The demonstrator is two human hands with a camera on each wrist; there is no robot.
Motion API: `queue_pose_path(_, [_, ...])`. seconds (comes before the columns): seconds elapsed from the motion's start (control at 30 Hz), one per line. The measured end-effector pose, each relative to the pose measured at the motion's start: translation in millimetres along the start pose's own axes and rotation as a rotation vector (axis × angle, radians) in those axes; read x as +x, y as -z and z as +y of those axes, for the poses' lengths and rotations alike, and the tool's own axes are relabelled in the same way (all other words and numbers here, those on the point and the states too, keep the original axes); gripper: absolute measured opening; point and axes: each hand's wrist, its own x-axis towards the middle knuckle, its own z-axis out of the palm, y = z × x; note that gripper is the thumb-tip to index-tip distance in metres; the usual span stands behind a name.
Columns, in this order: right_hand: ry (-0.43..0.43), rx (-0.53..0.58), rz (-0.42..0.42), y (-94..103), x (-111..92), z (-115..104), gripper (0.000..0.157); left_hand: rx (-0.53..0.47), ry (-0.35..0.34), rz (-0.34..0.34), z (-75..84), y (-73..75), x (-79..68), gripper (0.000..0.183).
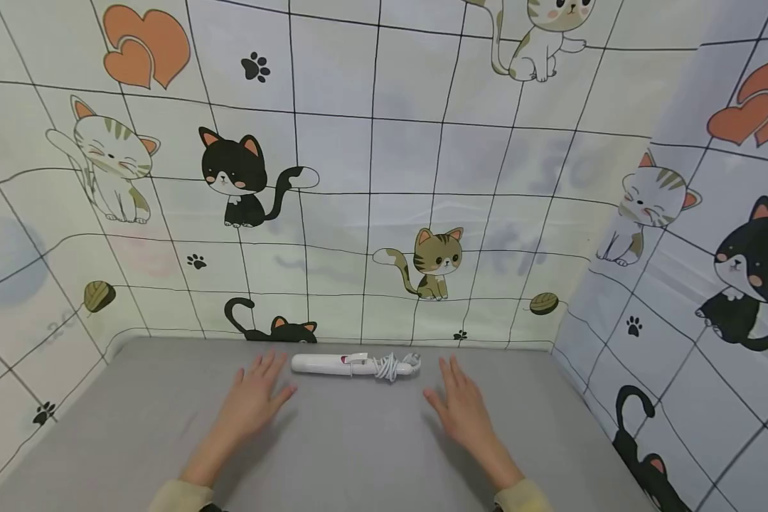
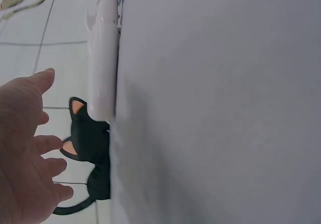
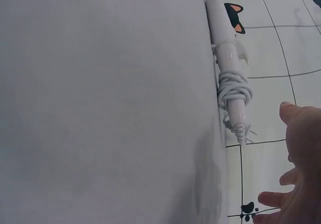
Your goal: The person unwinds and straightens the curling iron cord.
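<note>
A white curling iron (image 1: 323,364) lies lengthwise near the back edge of the grey table, its smooth barrel end to the left. White cord (image 1: 393,367) is wound round the handle at its right end. My left hand (image 1: 256,402) is just left of the barrel end, fingers spread and nothing held. To the right of the cord end, my right hand (image 1: 464,409) hovers with straight fingers, also holding nothing. Both hands are apart from the iron. In the left wrist view the barrel (image 2: 104,68) shows plainly; the right wrist view shows the wrapped cord (image 3: 234,89).
The grey tabletop (image 1: 365,448) spreads between and in front of the hands. Behind it hangs a white cloth (image 1: 339,156) printed with cats, hearts and grid lines, and it continues along the left and right sides.
</note>
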Motion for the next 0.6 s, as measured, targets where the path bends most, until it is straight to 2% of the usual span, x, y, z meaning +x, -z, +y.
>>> queue_pose_path(0.13, [-0.067,0.114,-0.016,-4.4,10.0,7.7,0.071,-0.139,0.030,-0.030,-8.9,-3.0,8.7,0.065])
queue_pose_path(0.3, [-0.075,0.235,0.002,-11.3,22.8,17.7,0.068,-0.328,0.072,-0.044,-18.9,-9.7,19.3,0.063])
queue_pose_path(0.47, [-0.091,0.312,-0.013,-17.3,32.4,26.8,0.067,-0.376,0.088,-0.060,-27.7,-19.4,31.3,0.061])
queue_pose_path(0.6, [-0.062,0.361,-0.005,-25.2,43.1,32.5,0.062,-0.403,0.093,-0.069,-35.2,-26.9,42.5,0.059])
